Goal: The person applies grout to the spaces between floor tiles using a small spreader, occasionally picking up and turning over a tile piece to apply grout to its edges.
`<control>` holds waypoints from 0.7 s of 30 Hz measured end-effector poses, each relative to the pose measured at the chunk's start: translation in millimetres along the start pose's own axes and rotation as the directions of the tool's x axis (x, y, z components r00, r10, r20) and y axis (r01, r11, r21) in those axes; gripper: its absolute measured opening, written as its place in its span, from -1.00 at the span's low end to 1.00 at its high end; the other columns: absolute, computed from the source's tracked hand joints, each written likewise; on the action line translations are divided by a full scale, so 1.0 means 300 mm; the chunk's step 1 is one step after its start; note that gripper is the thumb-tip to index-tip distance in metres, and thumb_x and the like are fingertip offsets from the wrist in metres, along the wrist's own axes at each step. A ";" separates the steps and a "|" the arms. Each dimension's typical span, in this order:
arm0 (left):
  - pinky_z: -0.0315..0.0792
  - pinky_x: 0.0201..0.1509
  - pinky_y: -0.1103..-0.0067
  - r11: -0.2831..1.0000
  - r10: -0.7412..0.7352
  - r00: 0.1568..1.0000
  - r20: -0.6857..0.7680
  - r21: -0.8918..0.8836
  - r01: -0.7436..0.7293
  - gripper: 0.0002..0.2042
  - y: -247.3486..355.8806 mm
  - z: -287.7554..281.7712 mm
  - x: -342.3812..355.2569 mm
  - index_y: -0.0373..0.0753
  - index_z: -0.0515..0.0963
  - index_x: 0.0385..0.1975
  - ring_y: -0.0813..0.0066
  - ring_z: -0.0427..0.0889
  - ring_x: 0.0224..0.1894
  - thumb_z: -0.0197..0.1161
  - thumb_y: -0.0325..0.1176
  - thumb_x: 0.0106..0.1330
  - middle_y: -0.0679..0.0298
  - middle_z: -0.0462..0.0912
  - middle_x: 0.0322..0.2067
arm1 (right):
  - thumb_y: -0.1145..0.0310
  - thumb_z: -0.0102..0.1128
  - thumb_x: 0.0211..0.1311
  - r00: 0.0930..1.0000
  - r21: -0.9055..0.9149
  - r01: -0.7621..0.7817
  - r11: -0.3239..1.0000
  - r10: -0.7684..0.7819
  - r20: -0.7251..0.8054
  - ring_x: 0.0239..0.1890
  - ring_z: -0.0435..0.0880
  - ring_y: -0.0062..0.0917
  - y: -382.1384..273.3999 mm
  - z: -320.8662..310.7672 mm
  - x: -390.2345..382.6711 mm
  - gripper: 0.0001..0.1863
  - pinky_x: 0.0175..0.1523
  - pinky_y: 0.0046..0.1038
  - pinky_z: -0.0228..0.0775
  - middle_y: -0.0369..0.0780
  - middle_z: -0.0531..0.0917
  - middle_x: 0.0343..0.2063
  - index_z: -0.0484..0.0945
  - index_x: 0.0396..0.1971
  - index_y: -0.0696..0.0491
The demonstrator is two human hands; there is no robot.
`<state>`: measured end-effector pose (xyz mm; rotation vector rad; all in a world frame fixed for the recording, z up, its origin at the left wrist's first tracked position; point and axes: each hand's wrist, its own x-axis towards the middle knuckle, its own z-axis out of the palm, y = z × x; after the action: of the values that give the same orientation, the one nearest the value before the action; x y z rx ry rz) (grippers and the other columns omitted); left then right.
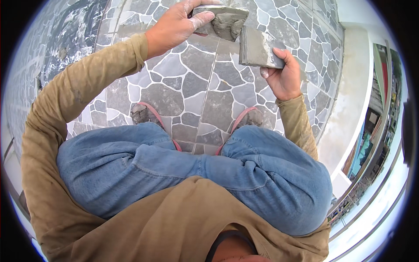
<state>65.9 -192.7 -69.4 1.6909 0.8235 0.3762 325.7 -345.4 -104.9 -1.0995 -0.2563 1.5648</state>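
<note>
While the left hand (174,24) clamps a mortar-smeared tile piece (224,22), the right hand (283,74) grasps a grey tile offcut (257,48) just beside it (probably stiff, brittle, gritty; edges suit holding).

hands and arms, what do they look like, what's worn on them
Both arms wear long tan sleeves with ribbed cuffs, marked by grey smears. The left hand and right hand are bare, with no gloves, and the left hand's fingers are coated in pale grey paste. No watch or rings show.
</note>
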 end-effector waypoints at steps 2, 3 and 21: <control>0.37 0.27 0.51 0.985 0.132 0.991 0.024 -0.120 -0.128 -0.66 -0.019 0.019 0.011 -0.34 0.45 0.22 0.41 0.54 0.16 0.02 -0.33 0.54 0.12 0.61 0.11 | 0.33 0.03 0.37 0.999 0.020 0.024 1.000 -0.023 -0.029 -0.48 0.62 -0.44 0.015 0.001 0.015 -0.79 -0.44 -0.38 0.43 -0.16 0.69 -0.38 0.55 -0.28 0.16; 0.40 0.26 0.49 0.986 0.136 0.990 0.030 -0.106 -0.132 -0.66 -0.029 0.027 0.015 -0.31 0.44 0.22 0.40 0.56 0.14 0.06 -0.33 0.53 0.14 0.62 0.11 | 0.33 0.04 0.36 0.996 0.016 0.062 0.998 -0.061 -0.061 -0.46 0.63 -0.44 0.022 -0.002 0.028 -0.80 -0.44 -0.37 0.44 -0.17 0.69 -0.36 0.55 -0.27 0.16; 0.58 0.09 0.55 0.879 -0.076 0.920 0.384 -0.410 0.244 -0.60 -0.213 -0.058 0.024 -0.07 0.34 0.32 0.60 0.61 0.01 0.01 -0.12 0.57 0.36 0.56 0.05 | 0.37 0.15 0.24 0.992 0.010 -0.107 0.994 0.107 -0.070 -0.39 0.71 -0.48 -0.075 -0.272 0.156 -0.86 -0.47 -0.41 0.52 -0.18 0.69 -0.33 0.55 -0.31 0.13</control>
<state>39.2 -169.1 -125.8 1.1920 0.5466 0.1187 405.7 -329.4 -156.9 -1.1774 -0.1464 1.6168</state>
